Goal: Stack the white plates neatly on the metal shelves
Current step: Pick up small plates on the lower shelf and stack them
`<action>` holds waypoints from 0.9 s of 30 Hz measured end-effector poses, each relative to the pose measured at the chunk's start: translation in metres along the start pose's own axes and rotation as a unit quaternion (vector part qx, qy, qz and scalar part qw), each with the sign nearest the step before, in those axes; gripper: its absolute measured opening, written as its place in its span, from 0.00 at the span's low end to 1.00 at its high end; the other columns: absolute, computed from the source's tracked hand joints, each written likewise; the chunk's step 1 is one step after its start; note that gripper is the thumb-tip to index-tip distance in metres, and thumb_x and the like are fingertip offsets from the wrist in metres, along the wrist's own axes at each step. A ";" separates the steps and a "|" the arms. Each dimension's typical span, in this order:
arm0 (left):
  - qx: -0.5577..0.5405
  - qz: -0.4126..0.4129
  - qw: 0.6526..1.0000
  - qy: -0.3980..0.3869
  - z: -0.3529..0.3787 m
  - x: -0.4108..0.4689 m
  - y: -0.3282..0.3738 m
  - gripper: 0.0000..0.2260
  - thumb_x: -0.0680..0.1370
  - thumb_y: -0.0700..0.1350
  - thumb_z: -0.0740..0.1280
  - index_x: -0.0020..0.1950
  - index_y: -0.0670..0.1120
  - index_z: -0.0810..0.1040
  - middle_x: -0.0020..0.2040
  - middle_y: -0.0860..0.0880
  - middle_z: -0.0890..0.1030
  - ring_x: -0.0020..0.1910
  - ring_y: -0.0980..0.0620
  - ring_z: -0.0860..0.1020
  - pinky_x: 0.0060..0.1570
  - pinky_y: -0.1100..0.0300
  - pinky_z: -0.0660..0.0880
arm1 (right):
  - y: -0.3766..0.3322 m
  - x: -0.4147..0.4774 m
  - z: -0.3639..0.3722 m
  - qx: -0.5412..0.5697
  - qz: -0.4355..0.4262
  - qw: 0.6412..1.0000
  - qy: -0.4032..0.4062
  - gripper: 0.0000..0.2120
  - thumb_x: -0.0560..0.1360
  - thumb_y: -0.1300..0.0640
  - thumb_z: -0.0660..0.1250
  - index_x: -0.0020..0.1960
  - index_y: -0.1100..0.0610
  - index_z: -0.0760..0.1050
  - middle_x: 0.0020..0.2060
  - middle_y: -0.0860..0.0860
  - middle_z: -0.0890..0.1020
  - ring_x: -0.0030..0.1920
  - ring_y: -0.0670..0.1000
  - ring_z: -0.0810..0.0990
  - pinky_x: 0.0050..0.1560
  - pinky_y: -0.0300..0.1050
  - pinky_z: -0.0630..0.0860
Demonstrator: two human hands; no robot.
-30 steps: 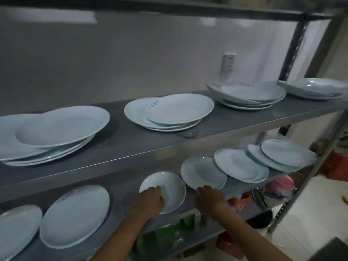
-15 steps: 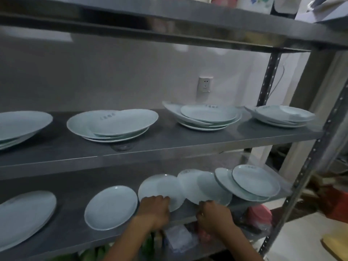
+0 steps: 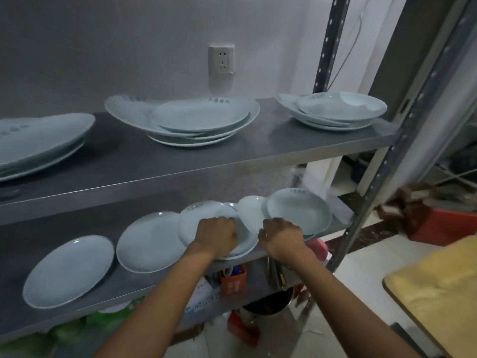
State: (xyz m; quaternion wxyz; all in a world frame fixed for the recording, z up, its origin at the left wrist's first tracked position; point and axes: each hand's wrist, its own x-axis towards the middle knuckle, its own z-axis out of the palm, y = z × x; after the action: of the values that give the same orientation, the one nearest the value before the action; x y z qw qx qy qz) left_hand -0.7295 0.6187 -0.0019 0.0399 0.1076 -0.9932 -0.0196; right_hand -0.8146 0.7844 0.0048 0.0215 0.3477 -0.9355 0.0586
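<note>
The left hand (image 3: 216, 235) curls its fingers over a smooth, glossy round plate (image 3: 206, 219) at the front edge of the lower shelf (image 3: 343, 210), a dull brushed-metal sheet. The right hand (image 3: 281, 235) is curled at the rim of a shallow overlapping plate (image 3: 299, 210) near the shelf's right corner; whether it grips is hidden. Two more pale discs (image 3: 149, 241) lie flat along the left.

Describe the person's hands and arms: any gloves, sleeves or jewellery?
Both the left hand and the right hand are bare, with no gloves. Both forearms are uncovered as far as the frame shows, with no sleeve in view. No watch or bracelet shows at either wrist; the picture is too blurred to rule out rings.
</note>
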 end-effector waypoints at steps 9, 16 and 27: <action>0.006 0.034 0.999 0.008 0.027 0.068 0.058 0.07 0.76 0.49 0.56 0.42 0.48 0.68 0.44 0.46 0.79 0.36 0.46 0.74 0.34 0.56 0.63 | 0.091 0.039 -0.001 -0.026 0.075 0.995 -0.066 0.18 0.77 0.48 0.52 0.59 0.54 0.74 0.56 0.56 0.78 0.52 0.57 0.78 0.47 0.50 0.73; 0.029 -0.019 0.999 -0.028 0.054 0.124 0.108 0.13 0.76 0.51 0.58 0.53 0.46 0.75 0.49 0.46 0.80 0.45 0.43 0.79 0.41 0.53 0.67 | 0.188 0.078 0.012 0.007 0.046 0.999 -0.013 0.12 0.74 0.53 0.57 0.45 0.58 0.77 0.44 0.54 0.81 0.45 0.58 0.81 0.44 0.47 0.75; 0.035 -0.214 0.975 -0.053 0.110 0.184 0.146 0.13 0.76 0.48 0.59 0.58 0.44 0.69 0.48 0.44 0.78 0.43 0.43 0.78 0.37 0.54 0.67 | 0.284 0.150 0.069 0.050 0.055 0.994 -0.077 0.14 0.76 0.51 0.55 0.57 0.57 0.68 0.48 0.56 0.76 0.48 0.59 0.78 0.45 0.49 0.72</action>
State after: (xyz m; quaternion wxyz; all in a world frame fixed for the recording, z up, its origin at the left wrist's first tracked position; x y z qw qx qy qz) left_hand -0.9493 0.7251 -0.0911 -0.0218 0.3173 -0.9481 0.0014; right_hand -1.1136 0.8918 -0.0786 -0.0710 0.3002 -0.9479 0.0796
